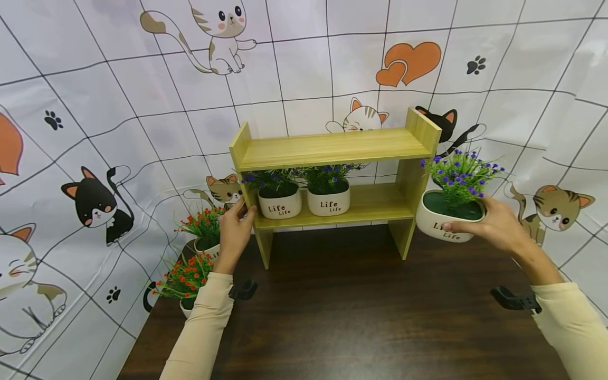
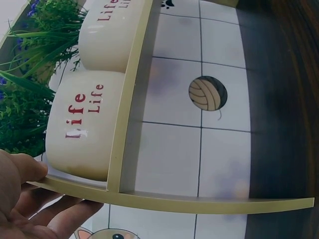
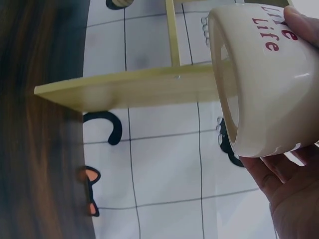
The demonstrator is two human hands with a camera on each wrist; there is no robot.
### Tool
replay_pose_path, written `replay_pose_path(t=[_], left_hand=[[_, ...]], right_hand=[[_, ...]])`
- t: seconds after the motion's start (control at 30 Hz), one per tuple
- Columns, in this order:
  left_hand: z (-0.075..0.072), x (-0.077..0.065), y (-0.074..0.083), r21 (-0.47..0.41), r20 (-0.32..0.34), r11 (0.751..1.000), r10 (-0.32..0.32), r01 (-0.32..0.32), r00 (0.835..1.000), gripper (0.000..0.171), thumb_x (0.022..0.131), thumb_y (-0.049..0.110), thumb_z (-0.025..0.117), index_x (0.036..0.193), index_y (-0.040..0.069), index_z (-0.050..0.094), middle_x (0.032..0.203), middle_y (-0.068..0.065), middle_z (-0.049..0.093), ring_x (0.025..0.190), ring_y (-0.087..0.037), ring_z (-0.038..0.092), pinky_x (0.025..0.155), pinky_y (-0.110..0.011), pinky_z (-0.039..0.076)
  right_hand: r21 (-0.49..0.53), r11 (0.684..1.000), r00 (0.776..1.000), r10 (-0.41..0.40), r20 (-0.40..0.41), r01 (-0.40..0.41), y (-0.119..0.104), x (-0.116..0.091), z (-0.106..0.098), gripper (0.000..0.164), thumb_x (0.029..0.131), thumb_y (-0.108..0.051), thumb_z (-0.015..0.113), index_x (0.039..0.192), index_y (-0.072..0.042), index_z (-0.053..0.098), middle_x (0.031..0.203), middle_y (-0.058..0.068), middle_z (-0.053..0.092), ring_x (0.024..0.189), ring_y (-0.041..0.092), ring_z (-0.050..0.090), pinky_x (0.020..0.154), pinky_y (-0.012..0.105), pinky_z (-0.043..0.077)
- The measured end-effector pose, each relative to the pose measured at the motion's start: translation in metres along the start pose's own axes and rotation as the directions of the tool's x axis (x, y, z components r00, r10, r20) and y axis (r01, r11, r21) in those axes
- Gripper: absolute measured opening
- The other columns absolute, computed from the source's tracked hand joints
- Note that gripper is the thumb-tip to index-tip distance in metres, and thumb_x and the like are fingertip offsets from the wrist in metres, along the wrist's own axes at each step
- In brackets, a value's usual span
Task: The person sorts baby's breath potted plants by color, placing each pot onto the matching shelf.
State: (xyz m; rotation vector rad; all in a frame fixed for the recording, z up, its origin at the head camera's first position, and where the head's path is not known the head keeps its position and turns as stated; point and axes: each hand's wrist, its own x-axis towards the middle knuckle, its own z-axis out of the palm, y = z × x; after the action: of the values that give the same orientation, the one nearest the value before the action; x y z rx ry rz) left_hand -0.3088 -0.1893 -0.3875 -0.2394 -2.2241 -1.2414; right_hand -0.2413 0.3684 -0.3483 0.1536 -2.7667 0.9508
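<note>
My right hand point(image 1: 496, 224) holds a white pot of purple flowers point(image 1: 451, 216) in the air, just right of the wooden shelf point(image 1: 332, 148). In the right wrist view the thumb lies on the pot's point(image 3: 274, 84) lettered front and the fingers are behind it. My left hand point(image 1: 235, 229) pinches the shelf's left side panel; the left wrist view has the thumb inside and the fingers point(image 2: 75, 214) outside. On the lower board stand two more purple-flowered pots, a left one point(image 1: 280, 205) and a right one point(image 1: 329, 200), side by side and lettered "Life".
Left of the shelf, two pots of red flowers, a rear one point(image 1: 206, 232) and a front one point(image 1: 187, 279), stand partly behind my left arm. The dark wooden table point(image 1: 351, 316) carries the shelf. A wall covering point(image 1: 304, 68) with cartoon cats surrounds it.
</note>
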Motion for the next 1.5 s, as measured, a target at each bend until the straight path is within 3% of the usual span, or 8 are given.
replay_pose_path(t=[0.13, 0.33, 0.63, 0.8, 1.03, 1.33, 1.5], left_hand=[[0.001, 0.000, 0.000, -0.003, -0.004, 1.000, -0.004, 0.004, 1.000, 0.044, 0.106, 0.010, 0.065, 0.150, 0.007, 0.062, 0.134, -0.025, 0.070, 0.119, -0.040, 0.073, 0.097, -0.059, 0.060], [0.001, 0.000, -0.001, -0.001, -0.006, 1.000, -0.007, 0.007, 1.000, 0.044, 0.106, 0.010, 0.065, 0.150, 0.007, 0.062, 0.134, -0.023, 0.071, 0.119, -0.039, 0.073, 0.098, -0.058, 0.060], [0.000, -0.001, 0.001, -0.006, 0.008, 1.000, -0.014, 0.014, 1.000, 0.045, 0.107, 0.010, 0.064, 0.152, 0.007, 0.060, 0.138, -0.023, 0.069, 0.122, -0.039, 0.072, 0.098, -0.057, 0.060], [0.000, -0.001, 0.001, -0.005, 0.006, 1.000, -0.014, 0.014, 1.000, 0.046, 0.107, 0.010, 0.064, 0.153, 0.008, 0.059, 0.139, -0.023, 0.069, 0.123, -0.039, 0.072, 0.098, -0.056, 0.060], [0.000, -0.001, 0.002, 0.003, 0.013, 1.000, -0.017, 0.017, 1.000, 0.046, 0.107, 0.012, 0.064, 0.153, 0.009, 0.059, 0.135, -0.024, 0.070, 0.121, -0.040, 0.072, 0.097, -0.057, 0.060], [-0.001, 0.000, 0.001, 0.006, 0.015, 1.000, -0.013, 0.013, 1.000, 0.047, 0.107, 0.012, 0.064, 0.154, 0.009, 0.058, 0.136, -0.023, 0.070, 0.122, -0.039, 0.072, 0.098, -0.056, 0.060], [-0.001, -0.001, 0.002, 0.011, 0.013, 1.000, -0.021, 0.021, 1.000, 0.046, 0.107, 0.013, 0.065, 0.153, 0.007, 0.059, 0.135, -0.024, 0.070, 0.121, -0.039, 0.072, 0.098, -0.055, 0.061]], right_hand=[[-0.013, 0.999, 0.999, -0.040, -0.013, 0.040, -0.007, 0.002, 0.003, 0.090, 0.083, -0.045, 0.088, 0.149, 0.004, 0.050, 0.127, 0.034, 0.067, 0.116, 0.049, 0.061, 0.090, 0.062, 0.049], [0.012, 0.998, 0.998, -0.066, -0.009, 0.066, -0.022, 0.005, 0.008, 0.090, 0.082, -0.044, 0.090, 0.149, 0.002, 0.052, 0.128, 0.032, 0.068, 0.118, 0.049, 0.061, 0.094, 0.064, 0.048], [0.040, 0.993, 0.994, -0.111, 0.004, 0.111, -0.040, 0.013, 0.019, 0.086, 0.083, -0.041, 0.090, 0.149, 0.000, 0.053, 0.126, 0.029, 0.070, 0.115, 0.043, 0.064, 0.092, 0.052, 0.049], [0.059, 0.992, 0.993, -0.113, 0.028, 0.111, -0.051, 0.019, 0.025, 0.090, 0.084, -0.043, 0.089, 0.154, -0.003, 0.049, 0.131, 0.029, 0.069, 0.119, 0.044, 0.063, 0.097, 0.059, 0.050], [0.066, 0.987, 0.989, -0.147, 0.023, 0.145, -0.060, 0.026, 0.032, 0.085, 0.083, -0.041, 0.090, 0.150, -0.003, 0.054, 0.123, 0.025, 0.074, 0.113, 0.038, 0.067, 0.089, 0.043, 0.051], [0.075, 0.986, 0.988, -0.152, 0.041, 0.148, -0.072, 0.034, 0.041, 0.091, 0.082, -0.046, 0.091, 0.155, -0.008, 0.051, 0.128, 0.023, 0.073, 0.119, 0.040, 0.067, 0.095, 0.051, 0.049], [0.086, 0.986, 0.987, -0.145, 0.064, 0.140, -0.077, 0.041, 0.048, 0.095, 0.082, -0.048, 0.091, 0.156, -0.007, 0.048, 0.127, 0.023, 0.072, 0.115, 0.038, 0.068, 0.092, 0.047, 0.051]])
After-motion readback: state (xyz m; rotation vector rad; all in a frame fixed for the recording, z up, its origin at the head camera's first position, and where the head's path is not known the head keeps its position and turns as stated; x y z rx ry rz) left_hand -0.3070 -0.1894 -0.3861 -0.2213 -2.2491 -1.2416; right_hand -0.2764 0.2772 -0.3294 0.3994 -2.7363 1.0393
